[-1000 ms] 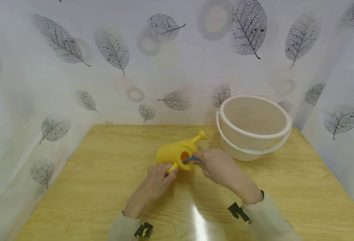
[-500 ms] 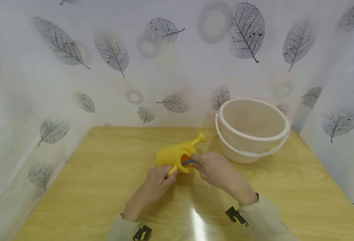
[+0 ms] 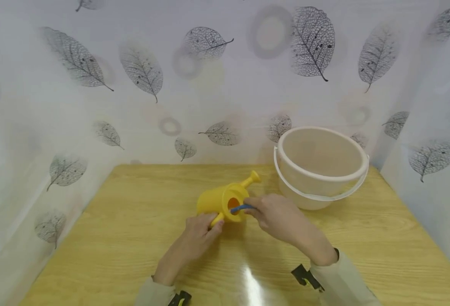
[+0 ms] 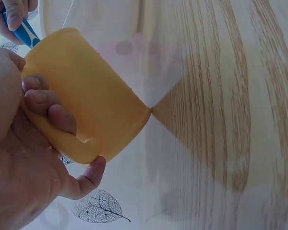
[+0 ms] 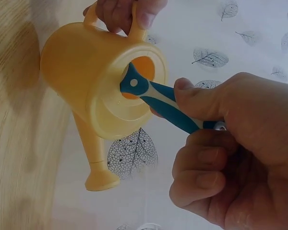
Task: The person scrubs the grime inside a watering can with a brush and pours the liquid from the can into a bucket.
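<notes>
A yellow watering can (image 3: 212,200) is tilted over at the middle of the table, its opening turned toward my right hand and its spout pointing away to the right. My left hand (image 3: 199,236) grips the can's handle, fingers curled through the loop in the left wrist view. In my right hand (image 3: 280,219) is a slim blue-and-white handled tool (image 5: 165,100), pinched between thumb and fingers. Its blue front end lies at the can's round opening; whether a brush head or other end lies further inside is hidden.
A large white bucket (image 3: 297,187) with its handle hanging down stands on the wooden table (image 3: 133,204) at the back right, close beyond my right hand. A leaf-patterned curtain (image 3: 225,85) surrounds the table's back and sides.
The blue tool's end dips slightly further into the can, then comes back out a little with my right hand. My left hand keeps its grip, and the whole view shifts slightly.
</notes>
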Demonstrator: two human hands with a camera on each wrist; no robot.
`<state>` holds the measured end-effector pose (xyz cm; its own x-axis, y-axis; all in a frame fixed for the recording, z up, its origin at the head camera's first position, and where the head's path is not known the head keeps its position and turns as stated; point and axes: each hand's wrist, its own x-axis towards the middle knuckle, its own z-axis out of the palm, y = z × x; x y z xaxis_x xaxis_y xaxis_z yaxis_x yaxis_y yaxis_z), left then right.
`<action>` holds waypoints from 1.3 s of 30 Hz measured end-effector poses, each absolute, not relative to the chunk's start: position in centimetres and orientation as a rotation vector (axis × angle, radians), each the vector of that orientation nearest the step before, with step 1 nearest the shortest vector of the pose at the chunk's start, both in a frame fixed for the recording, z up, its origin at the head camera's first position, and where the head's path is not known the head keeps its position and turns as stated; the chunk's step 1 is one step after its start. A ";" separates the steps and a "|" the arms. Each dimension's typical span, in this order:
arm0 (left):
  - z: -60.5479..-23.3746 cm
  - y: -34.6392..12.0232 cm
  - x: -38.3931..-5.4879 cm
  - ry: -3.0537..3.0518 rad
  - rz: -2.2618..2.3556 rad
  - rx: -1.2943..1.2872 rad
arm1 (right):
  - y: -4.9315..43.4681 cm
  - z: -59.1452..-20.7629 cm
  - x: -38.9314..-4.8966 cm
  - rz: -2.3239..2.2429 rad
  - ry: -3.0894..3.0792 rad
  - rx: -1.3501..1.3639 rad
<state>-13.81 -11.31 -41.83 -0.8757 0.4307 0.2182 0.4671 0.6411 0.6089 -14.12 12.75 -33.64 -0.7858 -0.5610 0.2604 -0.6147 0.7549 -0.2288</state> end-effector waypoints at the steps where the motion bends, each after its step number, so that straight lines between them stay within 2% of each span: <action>1: -41.8 -11.3 -13.8 -2.791 -1.057 -0.774 | 12.8 -33.7 -14.1 0.456 -2.772 0.938; 8: -41.8 -11.3 -13.8 -2.756 -1.073 -0.827 | 12.2 -34.7 -14.6 0.551 -2.779 0.998; 20: -41.3 -11.3 -13.5 -2.863 -1.121 -0.699 | 13.3 -33.6 -14.5 0.862 -2.869 0.781; 31: -41.6 -11.1 -13.7 -2.815 -1.091 -0.748 | 12.5 -34.7 -14.5 1.196 -2.908 0.563; 39: -41.4 -11.0 -13.7 -2.845 -1.095 -0.692 | 13.7 -33.9 -14.4 1.309 -2.887 0.492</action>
<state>-13.69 -10.99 -41.43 -0.9018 0.3976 0.1694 0.4086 0.6566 0.6339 -14.38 13.72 -33.90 -0.9508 -0.3026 0.0659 -0.2490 0.6204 -0.7437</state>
